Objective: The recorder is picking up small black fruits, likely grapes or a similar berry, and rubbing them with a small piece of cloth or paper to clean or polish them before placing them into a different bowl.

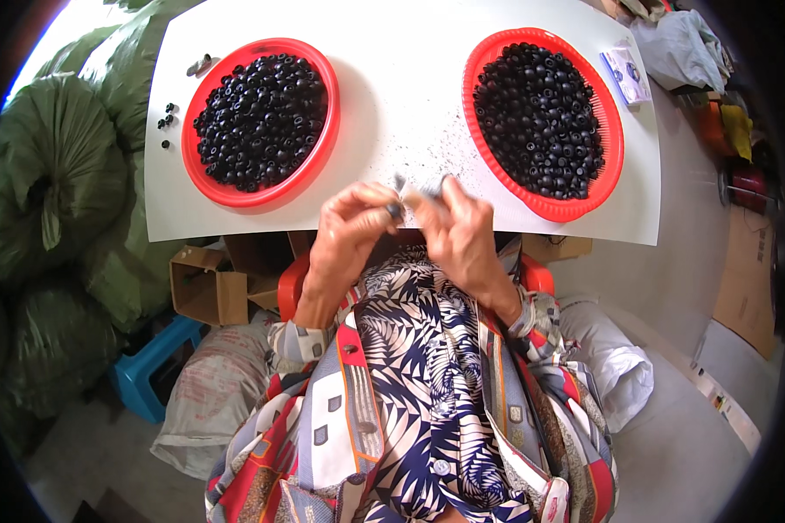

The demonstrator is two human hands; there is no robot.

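My left hand [349, 231] is closed, pinching a small black round part [394, 212] between thumb and fingertips at the table's near edge. Close beside it, my right hand [460, 234] is closed too, with its fingers curled around something greyish that is blurred and mostly hidden. The fingertips of both hands nearly meet. Ahead on the left, a round red basin [332, 113] holds a heap of small black hollow parts [262, 122]. To the right, a red ribbed basket [613, 131] is filled with similar black parts [536, 118].
Dark crumbs [445, 157] are scattered over the white table [392, 78]. Several loose black parts [167, 120] lie left of the basin; a small packet [625, 76] lies far right. Green sacks [52, 166], a cardboard box [208, 286] and a blue stool [144, 370] stand at left.
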